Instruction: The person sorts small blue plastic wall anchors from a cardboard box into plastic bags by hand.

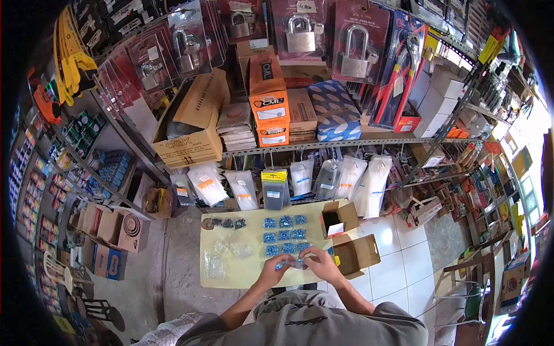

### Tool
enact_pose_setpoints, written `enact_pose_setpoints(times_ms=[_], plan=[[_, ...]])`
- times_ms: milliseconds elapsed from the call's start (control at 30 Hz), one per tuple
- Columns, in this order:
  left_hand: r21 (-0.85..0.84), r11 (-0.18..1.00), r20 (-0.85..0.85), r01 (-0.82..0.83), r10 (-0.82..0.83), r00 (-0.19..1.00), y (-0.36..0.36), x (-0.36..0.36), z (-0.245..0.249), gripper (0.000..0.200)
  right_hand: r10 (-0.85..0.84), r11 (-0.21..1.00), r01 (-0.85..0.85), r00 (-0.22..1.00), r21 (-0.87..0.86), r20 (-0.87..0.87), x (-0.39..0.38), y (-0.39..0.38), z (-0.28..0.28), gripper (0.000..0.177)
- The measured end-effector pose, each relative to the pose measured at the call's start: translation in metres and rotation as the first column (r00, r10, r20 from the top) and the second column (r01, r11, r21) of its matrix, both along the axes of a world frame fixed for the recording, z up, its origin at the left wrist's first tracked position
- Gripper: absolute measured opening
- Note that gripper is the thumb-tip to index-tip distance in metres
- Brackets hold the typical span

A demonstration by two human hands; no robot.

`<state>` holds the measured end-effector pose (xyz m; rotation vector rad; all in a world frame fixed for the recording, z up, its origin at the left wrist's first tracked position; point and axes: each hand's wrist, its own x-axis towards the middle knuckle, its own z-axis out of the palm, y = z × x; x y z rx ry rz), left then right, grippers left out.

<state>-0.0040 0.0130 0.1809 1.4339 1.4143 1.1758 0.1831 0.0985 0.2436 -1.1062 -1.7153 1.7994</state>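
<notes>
Handling a small clear packet with blue contents seems the step in hand, over the near edge of the bench. Left hand and right hand both pinch it. Next move probably calls for steady fingertips, without disturbing the blue packets just beyond.

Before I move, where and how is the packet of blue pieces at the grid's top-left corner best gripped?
Probably by its left edge, coming from the left: this packet of blue pieces lies flat with bare tabletop on that side, while neighbouring packets sit close on its right and below it.
</notes>
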Motion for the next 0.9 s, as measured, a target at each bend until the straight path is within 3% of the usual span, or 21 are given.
enact_pose_setpoints(times_ms=[67,100,133,200,233,300,333,367,400,533,567,667,767,900], plan=[[-0.062,0.997,0.337,-0.048,0.066,0.939,0.001,0.003,0.000,0.016,-0.051,0.988,0.014,0.971,-0.155,-0.233,0.003,0.002,0.004,0.021],[-0.065,0.997,0.338,-0.048,0.067,0.939,0.001,0.003,0.000,0.016,-0.079,0.974,0.001,0.937,-0.225,-0.340,0.005,0.003,0.003,0.028],[-0.084,0.995,0.358,-0.062,0.088,0.930,0.002,0.004,0.010,0.015,-0.081,0.974,0.002,0.938,-0.229,-0.338,0.006,0.003,0.009,0.028],[-0.107,0.992,0.379,-0.072,0.108,0.919,0.004,0.005,0.023,0.015,0.043,0.971,-0.026,0.997,0.238,-0.068,0.007,0.005,0.024,0.032],[-0.089,0.994,0.421,-0.071,0.102,0.901,0.005,0.006,0.027,0.015,0.043,0.972,-0.026,0.997,0.235,-0.067,0.007,0.006,0.018,0.032],[-0.042,0.997,0.472,-0.067,0.079,0.878,0.009,0.005,0.034,0.015,0.061,0.823,-0.019,0.997,0.568,-0.054,0.003,0.011,0.000,0.029],[-0.046,0.997,0.471,-0.069,0.083,0.878,0.011,0.006,0.039,0.015,0.063,0.825,-0.020,0.996,0.564,-0.056,0.002,0.011,0.005,0.029],[-0.037,0.996,0.494,-0.082,0.090,0.865,0.012,0.007,0.044,0.015,0.063,0.953,-0.020,0.989,0.302,-0.135,0.002,0.010,0.012,0.027],[-0.030,0.995,0.519,-0.094,0.096,0.849,0.013,0.007,0.047,0.015,0.039,0.999,-0.037,0.977,0.014,-0.209,0.002,0.008,0.016,0.024],[-0.090,0.996,0.634,0.011,0.049,0.772,0.018,0.004,0.070,0.022,-0.049,0.998,0.056,0.966,0.019,-0.254,-0.003,0.013,0.012,0.019],[-0.108,0.989,0.619,0.104,-0.015,0.785,0.018,-0.001,0.067,0.030,-0.081,0.997,0.077,0.952,-0.024,-0.296,-0.004,0.015,0.002,0.017],[-0.211,0.974,0.569,0.084,0.052,0.821,0.018,0.003,0.058,0.029,-0.118,0.993,0.111,0.952,-0.042,-0.283,-0.003,0.018,0.002,0.018],[-0.195,0.980,0.543,0.028,0.084,0.835,0.020,0.003,0.048,0.025,-0.081,0.994,0.054,0.945,-0.093,-0.317,-0.002,0.020,0.011,0.026],[-0.216,0.976,0.600,-0.031,0.157,0.784,0.022,0.004,0.065,0.022,-0.027,0.988,-0.016,0.960,-0.150,-0.279,0.004,0.018,0.024,0.033]])
